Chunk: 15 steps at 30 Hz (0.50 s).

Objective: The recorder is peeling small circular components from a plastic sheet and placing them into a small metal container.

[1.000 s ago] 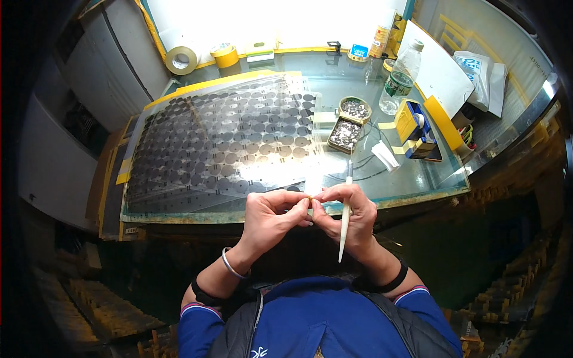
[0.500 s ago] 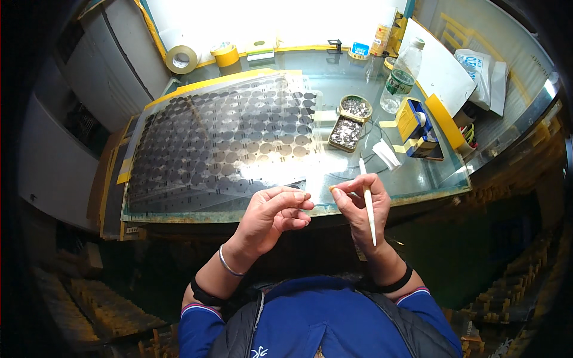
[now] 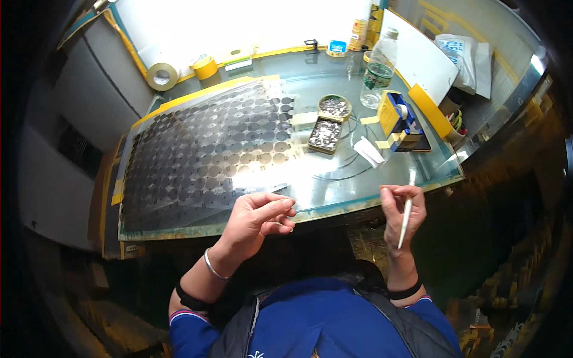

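My left hand (image 3: 262,216) hovers over the near edge of the glass table (image 3: 352,200), thumb and forefinger pinched together. Anything between those fingertips is too small to make out. Farther right, my right hand (image 3: 406,209) keeps a slim white pen-like tool (image 3: 406,224) between its fingers, the shaft slanting down toward the wrist. Its thumb and forefinger also meet at their tips. Left of centre on the glass lies a transparent film sheet (image 3: 215,140) printed with rows of dark discs. My left hand is just beyond that sheet's near right corner.
Two tins of small dark and silvery scraps, one round (image 3: 335,107) and one rectangular (image 3: 326,136), stand beyond my hands. A white paper strip (image 3: 369,153), a blue tape dispenser (image 3: 408,134) and a plastic bottle (image 3: 378,68) are farther right. Tape rolls (image 3: 162,77) line the back left.
My hands have moved apart: the right one went rightward with the white tool. The left hand stays pinched. The whole view has shifted, so the table sits a little farther left.
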Each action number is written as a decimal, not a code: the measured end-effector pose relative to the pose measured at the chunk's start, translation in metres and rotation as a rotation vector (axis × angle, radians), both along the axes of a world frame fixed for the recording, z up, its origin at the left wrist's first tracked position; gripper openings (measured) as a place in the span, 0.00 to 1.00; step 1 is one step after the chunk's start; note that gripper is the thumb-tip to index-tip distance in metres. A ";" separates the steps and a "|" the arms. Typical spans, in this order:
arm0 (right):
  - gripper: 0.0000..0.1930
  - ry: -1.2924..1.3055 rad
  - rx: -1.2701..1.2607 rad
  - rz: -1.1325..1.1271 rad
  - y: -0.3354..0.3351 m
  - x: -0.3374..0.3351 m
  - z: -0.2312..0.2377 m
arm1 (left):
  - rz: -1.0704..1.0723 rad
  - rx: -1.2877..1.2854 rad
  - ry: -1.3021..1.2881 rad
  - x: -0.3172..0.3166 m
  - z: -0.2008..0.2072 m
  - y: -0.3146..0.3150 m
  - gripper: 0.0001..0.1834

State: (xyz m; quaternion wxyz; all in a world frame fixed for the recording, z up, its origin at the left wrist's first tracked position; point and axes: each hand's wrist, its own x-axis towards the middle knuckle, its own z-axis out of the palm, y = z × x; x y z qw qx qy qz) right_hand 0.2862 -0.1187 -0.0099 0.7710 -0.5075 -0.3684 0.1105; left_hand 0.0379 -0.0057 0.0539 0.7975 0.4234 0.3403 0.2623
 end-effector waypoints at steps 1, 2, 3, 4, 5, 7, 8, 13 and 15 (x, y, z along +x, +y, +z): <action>0.11 -0.018 -0.015 -0.103 -0.006 0.013 -0.005 | -0.002 0.010 0.031 0.002 0.004 0.001 0.11; 0.10 0.033 -0.016 -0.166 -0.014 0.025 -0.008 | -0.017 0.012 0.028 0.006 0.007 0.004 0.11; 0.09 0.030 -0.003 -0.222 -0.022 0.041 -0.017 | -0.032 0.054 0.053 0.010 0.011 0.009 0.11; 0.09 0.029 0.011 -0.271 -0.029 0.055 -0.025 | -0.040 0.098 0.081 0.014 0.015 0.014 0.11; 0.09 0.030 0.009 -0.299 -0.038 0.065 -0.030 | -0.062 0.124 0.094 0.020 0.017 0.022 0.13; 0.08 0.046 0.003 -0.341 -0.050 0.074 -0.033 | -0.101 0.097 0.089 0.033 0.024 0.041 0.13; 0.08 0.048 0.008 -0.345 -0.053 0.073 -0.034 | -0.097 0.079 0.100 0.040 0.028 0.048 0.13; 0.08 0.085 -0.007 -0.366 -0.057 0.071 -0.037 | -0.081 0.220 0.121 0.077 0.021 0.085 0.12; 0.09 0.097 -0.028 -0.362 -0.058 0.073 -0.039 | -0.073 0.295 0.147 0.092 0.021 0.096 0.11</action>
